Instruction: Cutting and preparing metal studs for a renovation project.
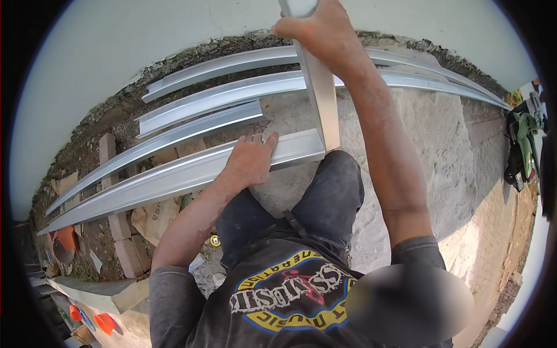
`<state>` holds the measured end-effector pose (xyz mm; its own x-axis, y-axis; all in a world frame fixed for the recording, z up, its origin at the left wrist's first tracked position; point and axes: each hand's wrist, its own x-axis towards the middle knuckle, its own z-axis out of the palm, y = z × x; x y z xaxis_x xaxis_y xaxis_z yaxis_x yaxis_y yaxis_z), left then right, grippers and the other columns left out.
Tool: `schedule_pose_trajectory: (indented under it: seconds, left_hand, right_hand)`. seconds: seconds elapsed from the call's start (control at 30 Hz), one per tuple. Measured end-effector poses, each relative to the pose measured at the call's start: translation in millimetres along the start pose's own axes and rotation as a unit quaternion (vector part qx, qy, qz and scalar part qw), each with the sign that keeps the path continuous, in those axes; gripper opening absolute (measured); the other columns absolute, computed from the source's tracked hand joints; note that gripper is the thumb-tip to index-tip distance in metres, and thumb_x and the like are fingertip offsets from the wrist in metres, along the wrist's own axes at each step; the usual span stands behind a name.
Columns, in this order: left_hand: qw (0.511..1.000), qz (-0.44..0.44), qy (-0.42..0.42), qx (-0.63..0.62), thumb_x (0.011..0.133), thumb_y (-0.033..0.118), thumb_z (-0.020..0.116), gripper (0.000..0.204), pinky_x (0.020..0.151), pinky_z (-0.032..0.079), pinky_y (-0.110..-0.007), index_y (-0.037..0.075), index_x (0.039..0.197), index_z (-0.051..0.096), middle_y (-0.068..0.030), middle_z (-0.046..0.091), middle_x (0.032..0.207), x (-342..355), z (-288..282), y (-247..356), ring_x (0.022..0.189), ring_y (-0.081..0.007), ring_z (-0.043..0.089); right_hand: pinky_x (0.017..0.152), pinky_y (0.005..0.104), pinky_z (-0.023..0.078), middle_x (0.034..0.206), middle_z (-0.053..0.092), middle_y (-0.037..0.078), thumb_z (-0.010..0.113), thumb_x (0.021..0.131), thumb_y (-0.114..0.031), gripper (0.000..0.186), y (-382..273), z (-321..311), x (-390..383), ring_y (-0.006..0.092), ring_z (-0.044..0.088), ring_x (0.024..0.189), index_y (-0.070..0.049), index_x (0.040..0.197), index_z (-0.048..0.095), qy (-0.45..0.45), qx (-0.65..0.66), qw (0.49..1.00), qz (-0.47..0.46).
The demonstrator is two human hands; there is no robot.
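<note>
My left hand (248, 159) is closed over the near silver metal channel (296, 145), which lies at a slant above my knees, its right end by my right knee. My right hand (322, 32) is wrapped round the upper part of a long pale, straight piece (323, 110), held crosswise to that channel, its lower end at or beside the channel's end; whether they touch I cannot tell. More silver channels (220, 81) lie on the ground beyond, along the wall's foot.
A white wall (174, 29) runs along the far side, above rough concrete ground (406, 162). Pale blocks (127, 258), orange containers (104, 323) and a small yellow round object (214, 240) are at the left. Dark and green items (522, 139) are piled at the far right.
</note>
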<state>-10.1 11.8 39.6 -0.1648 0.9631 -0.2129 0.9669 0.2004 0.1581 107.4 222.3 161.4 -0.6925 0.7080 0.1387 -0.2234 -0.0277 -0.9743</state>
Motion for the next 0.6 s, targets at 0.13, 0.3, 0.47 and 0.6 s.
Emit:
schedule_pose_trajectory:
  seconds: [0.13, 0.3, 0.47, 0.6]
  left_hand:
    - [0.959, 0.097, 0.164, -0.212, 0.075, 0.010, 0.066, 0.074, 0.111, 0.040, -0.049, 0.001, 0.145, 0.047, -0.0246, 0.060, 0.131, -14.5, 72.8, -38.7, 0.119, -0.0443, 0.059]
    - [0.999, 0.024, 0.016, -0.038, 0.079, 0.012, 0.062, 0.069, 0.113, 0.039, -0.049, 0.001, 0.146, 0.046, -0.0271, 0.062, 0.129, -14.1, 46.6, -10.8, 0.121, -0.0455, 0.059]
    - [0.999, 0.006, 0.032, -0.018, 0.073, 0.011, 0.067, 0.081, 0.106, 0.044, -0.048, 0.003, 0.150, 0.042, -0.0285, 0.065, 0.114, -21.6, 16.8, -12.2, 0.111, -0.0421, 0.064]
    - [0.996, 0.009, -0.075, -0.047, 0.072, 0.012, 0.067, 0.084, 0.104, 0.046, -0.048, 0.003, 0.151, 0.041, -0.0280, 0.064, 0.117, -4.2, -10.7, -5.9, 0.108, -0.0422, 0.066]
  right_hand:
    - [0.098, 0.0480, 0.055, 0.117, 0.062, 0.036, 0.074, 0.076, -0.012, 0.114, 59.1, 216.5, -30.3, 0.0429, 0.065, 0.112, -0.001, 0.163, 0.002, -0.393, -0.564, 0.710, -0.150]
    - [0.087, 0.0454, 0.058, 0.110, 0.065, 0.033, 0.074, 0.070, -0.011, 0.111, 11.1, 148.4, -7.9, 0.0400, 0.070, 0.096, 0.003, 0.160, 0.010, -0.239, -0.416, 0.873, -0.088]
    - [0.099, 0.0513, 0.057, 0.105, 0.065, 0.024, 0.068, 0.079, -0.013, 0.057, -0.9, -131.8, 0.0, 0.0374, 0.067, 0.106, 0.015, 0.126, 0.051, 0.149, 0.137, 0.977, -0.065]
    - [0.102, 0.0643, 0.052, 0.115, 0.055, 0.028, 0.063, 0.073, -0.006, 0.080, 159.3, -251.7, -74.5, 0.0474, 0.062, 0.105, -0.004, 0.149, 0.035, 0.356, 0.324, 0.873, -0.071]
